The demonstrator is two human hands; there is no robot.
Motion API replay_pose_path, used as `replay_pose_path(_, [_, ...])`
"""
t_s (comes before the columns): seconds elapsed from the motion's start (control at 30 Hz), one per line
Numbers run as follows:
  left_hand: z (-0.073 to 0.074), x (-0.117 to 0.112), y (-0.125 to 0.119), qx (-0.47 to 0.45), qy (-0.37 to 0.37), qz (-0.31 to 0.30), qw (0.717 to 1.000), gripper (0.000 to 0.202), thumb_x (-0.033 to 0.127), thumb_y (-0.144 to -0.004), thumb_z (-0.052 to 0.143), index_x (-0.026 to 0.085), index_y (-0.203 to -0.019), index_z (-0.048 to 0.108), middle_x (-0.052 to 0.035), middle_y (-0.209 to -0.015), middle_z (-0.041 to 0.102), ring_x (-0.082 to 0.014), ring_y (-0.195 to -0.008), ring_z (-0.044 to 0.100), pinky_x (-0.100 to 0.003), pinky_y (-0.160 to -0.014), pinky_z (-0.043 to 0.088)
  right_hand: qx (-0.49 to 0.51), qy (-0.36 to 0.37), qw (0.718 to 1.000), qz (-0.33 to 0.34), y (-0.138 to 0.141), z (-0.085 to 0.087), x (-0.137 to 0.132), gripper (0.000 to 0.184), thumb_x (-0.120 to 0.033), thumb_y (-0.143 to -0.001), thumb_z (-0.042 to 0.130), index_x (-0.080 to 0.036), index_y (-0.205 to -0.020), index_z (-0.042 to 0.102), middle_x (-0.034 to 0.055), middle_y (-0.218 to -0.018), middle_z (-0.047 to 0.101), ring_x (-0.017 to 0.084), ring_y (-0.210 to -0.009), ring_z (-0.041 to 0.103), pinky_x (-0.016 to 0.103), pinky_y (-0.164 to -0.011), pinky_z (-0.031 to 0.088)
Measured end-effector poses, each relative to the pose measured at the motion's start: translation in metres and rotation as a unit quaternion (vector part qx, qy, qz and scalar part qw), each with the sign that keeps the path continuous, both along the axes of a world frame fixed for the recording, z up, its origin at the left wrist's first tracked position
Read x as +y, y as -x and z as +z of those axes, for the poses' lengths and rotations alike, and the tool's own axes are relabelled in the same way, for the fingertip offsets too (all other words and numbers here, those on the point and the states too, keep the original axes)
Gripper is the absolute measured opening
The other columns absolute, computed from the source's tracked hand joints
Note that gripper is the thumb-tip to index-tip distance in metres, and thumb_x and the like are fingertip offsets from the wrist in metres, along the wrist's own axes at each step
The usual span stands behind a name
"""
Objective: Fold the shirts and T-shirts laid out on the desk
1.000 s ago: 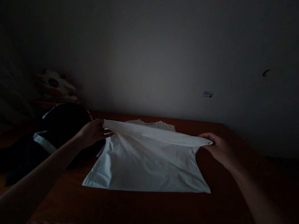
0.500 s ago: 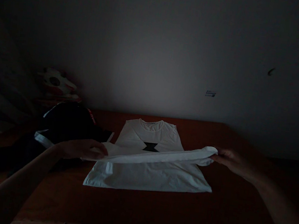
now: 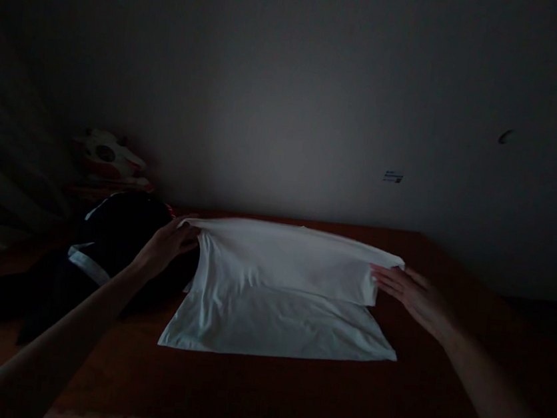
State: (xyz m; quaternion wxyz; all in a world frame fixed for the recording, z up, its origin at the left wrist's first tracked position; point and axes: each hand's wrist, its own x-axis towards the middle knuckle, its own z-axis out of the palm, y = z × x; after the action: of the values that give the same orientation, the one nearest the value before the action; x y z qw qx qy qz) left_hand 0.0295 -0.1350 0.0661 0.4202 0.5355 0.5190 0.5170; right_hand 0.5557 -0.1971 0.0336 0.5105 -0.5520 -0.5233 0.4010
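A white shirt [image 3: 275, 326] lies on the brown table in front of me, its lower edge toward me. An upper fold of its cloth is stretched between my hands and hides the neckline and dark print. My left hand [image 3: 174, 241] pinches the left end of this raised edge, beside the dark clothing. The right end is gripped by my right hand [image 3: 400, 285], thumb on one side and the other fingers stretched along the cloth. On the left the raised cloth drapes down into the part lying flat; whether it is all one piece is hard to tell in the dimness.
Dark clothing with a pale stripe [image 3: 89, 261] is heaped on the table's left side. Behind it sits a white and red plush toy [image 3: 108, 156]. A grey wall [image 3: 295, 103] stands along the far edge of the brown table [image 3: 258, 391], bearing a small label [image 3: 393, 176].
Both hands have moved the held edge away from me, the left one farther. The cloth has spread from a narrow strip into a wide panel, covering the shirt's neckline and dark print.
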Motion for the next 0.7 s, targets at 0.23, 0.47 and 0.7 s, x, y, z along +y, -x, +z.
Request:
replay_pose_path(0.23, [-0.058,-0.003,-0.013,0.247,-0.09,0.054,0.963,0.06,0.05,-0.092,0.043,0.017,-0.139,0.056,-0.0112,-0.125,0.07,-0.0266,-0.115,0.066,-0.039,-0.101,0.05,-0.087,-0.072,0.993,-0.034,0.016,-0.041,-0.005,0.045,-0.06,-0.075,0.07,-0.026,-0.103,0.073,0.0085,-0.111,0.076,0.03,-0.111,0.068,0.043,-0.098,0.053])
replay_pose_path(0.47, [-0.097,-0.052,0.011,0.482,-0.088,-0.1,0.866,0.054,0.022,-0.088,0.042,0.024,-0.14,0.059,-0.0089,-0.128,0.072,-0.0258,-0.115,0.069,-0.037,-0.099,0.054,-0.293,0.026,0.955,0.045,-0.001,-0.072,-0.041,0.045,-0.052,-0.079,0.056,-0.021,-0.106,0.074,0.0024,-0.076,0.071,0.021,-0.068,0.065,0.029,-0.064,0.05])
replay_pose_path(0.7, [-0.121,-0.099,0.047,0.594,-0.173,-0.109,0.778,0.053,0.015,-0.087,0.044,0.021,-0.136,0.064,-0.0106,-0.129,0.071,-0.0264,-0.117,0.069,-0.038,-0.103,0.055,-0.355,0.048,0.932,0.058,-0.008,-0.058,-0.072,0.038,-0.058,-0.072,0.065,-0.025,-0.087,0.074,-0.0015,-0.07,0.068,0.02,-0.067,0.064,0.025,-0.062,0.048])
